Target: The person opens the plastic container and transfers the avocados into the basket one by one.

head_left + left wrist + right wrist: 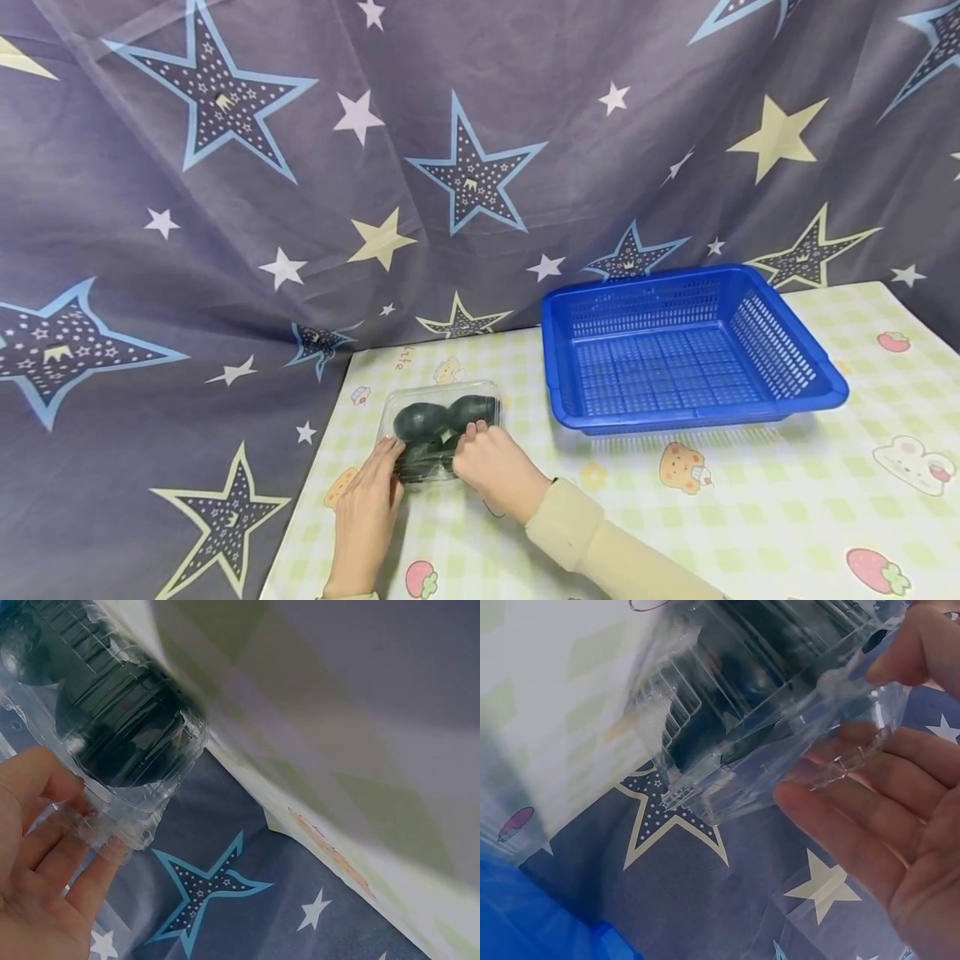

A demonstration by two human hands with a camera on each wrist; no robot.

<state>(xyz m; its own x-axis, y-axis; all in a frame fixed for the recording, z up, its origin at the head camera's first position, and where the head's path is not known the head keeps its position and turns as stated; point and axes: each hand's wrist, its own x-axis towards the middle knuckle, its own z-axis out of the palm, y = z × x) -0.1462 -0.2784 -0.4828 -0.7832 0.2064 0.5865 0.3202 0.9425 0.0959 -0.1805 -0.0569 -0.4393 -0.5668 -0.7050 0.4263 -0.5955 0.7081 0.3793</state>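
A clear plastic clamshell box (401,390) sits on the table, with several dark green, rounded fruits (420,422) inside that look like avocados. My left hand (365,508) holds the box's near left corner; in the left wrist view, thumb and fingers (64,851) pinch its clear rim. At the near right side, my right hand (498,467) grips the edge. The right wrist view has the thumb above and the fingers (840,836) under a clear flange (847,761). Reflections on the plastic partly hide the fruits, and I cannot tell whether the lid is fastened.
A blue perforated plastic basket (813,392) stands to the right of the box, with nothing visible inside. The table wears a green-checked cloth (750,533) with cartoon prints. Behind and to the left hangs a dark star-patterned curtain (510,292), close against the table's edges.
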